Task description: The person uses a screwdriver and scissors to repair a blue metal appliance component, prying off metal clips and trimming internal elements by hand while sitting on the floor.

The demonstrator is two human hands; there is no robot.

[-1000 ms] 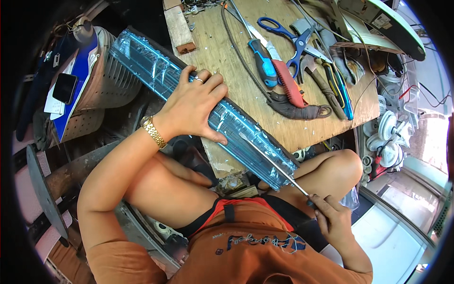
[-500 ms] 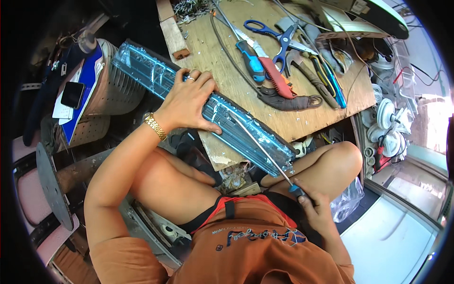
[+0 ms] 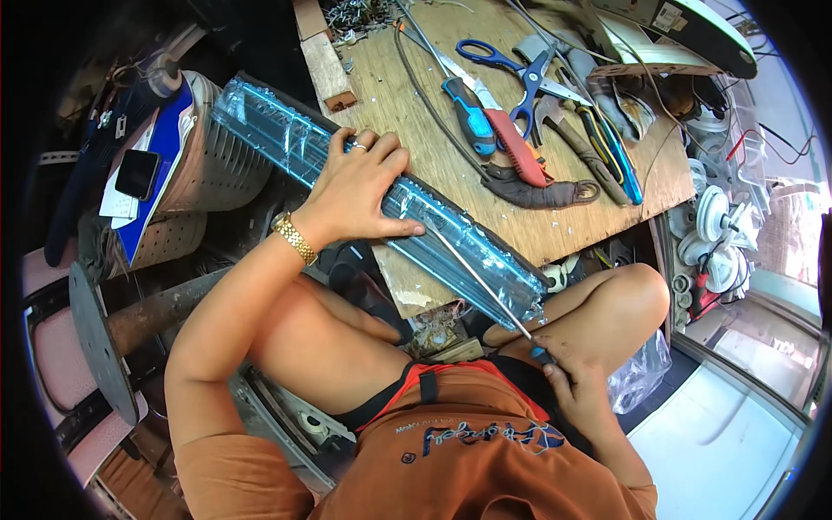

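Blue-looking and wrapped in shiny clear plastic, that long flat bundle lay slantwise across the corner of the table, its far end sticking out past the left edge and its near end pointing toward the right knee. Left hand was clamped over roughly the middle of it, fingers spread a bit and curled over the far edge, thumb stretched out along the near side, gold watch on the wrist. Right hand was down by the lap, closed around the blue handle of a long screwdriver. The shaft ran up over the bundle and its tip ended just beside the left thumb; couldn't tell if it was actually touching the wrap. Rest of the table was a proper mess, lol: blue-handled scissors, a red-handled blade, a blue and black tool handle, a hammer and a dark wrapped handle, all bunched together past the bundle. Wooden block sat on the left edge near some little metal bits. Off to the left was a phone on papers, and to the right some white plastic wheels.
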